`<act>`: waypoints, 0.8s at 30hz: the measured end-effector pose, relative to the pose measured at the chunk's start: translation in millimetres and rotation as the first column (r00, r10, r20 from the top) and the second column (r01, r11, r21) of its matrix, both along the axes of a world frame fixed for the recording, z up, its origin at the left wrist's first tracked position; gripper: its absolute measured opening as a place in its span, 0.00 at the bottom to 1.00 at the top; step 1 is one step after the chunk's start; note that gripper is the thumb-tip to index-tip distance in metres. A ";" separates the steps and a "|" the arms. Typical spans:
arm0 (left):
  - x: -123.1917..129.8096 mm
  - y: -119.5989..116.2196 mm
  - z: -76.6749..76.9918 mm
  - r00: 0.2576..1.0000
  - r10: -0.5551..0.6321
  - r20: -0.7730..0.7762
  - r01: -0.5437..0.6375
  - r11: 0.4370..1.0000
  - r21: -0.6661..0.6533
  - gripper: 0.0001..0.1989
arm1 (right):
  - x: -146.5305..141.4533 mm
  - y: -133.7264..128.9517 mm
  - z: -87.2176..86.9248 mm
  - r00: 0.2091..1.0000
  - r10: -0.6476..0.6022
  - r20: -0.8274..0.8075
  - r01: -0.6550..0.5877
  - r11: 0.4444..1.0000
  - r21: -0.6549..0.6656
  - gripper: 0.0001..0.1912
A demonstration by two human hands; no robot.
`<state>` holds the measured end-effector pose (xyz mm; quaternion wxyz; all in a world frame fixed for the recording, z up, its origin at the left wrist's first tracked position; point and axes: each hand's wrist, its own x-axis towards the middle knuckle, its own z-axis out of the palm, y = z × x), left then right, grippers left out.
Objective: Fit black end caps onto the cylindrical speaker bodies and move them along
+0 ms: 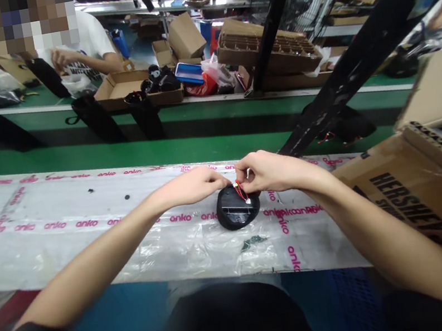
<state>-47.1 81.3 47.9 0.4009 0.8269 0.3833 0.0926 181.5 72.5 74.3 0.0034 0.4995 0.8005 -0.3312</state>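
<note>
The right hand [266, 171] is pinching the wires [241, 192] over the black unit [233, 218], which is lying on the plastic-covered bench [70, 253]; the left hand [201, 184] is holding its fingertips close together beside them, whether gripping anything I cannot tell. With neither hand clearly steadying the unit, a hard tug could be straining the thin wires at the white connector [248, 201] or sliding the unit.

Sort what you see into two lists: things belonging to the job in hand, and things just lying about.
Job in hand:
- round black part
- red wires
- plastic-covered table beneath

Apparently just lying about:
- HERSHEY'S carton
- blue tray
</note>
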 end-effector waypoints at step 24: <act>15.1 -0.9 39.6 0.911 -0.163 -0.378 0.024 0.938 -0.346 0.16 | -2.1 -24.6 -0.8 0.998 0.040 0.054 -0.050 0.979 0.196 0.08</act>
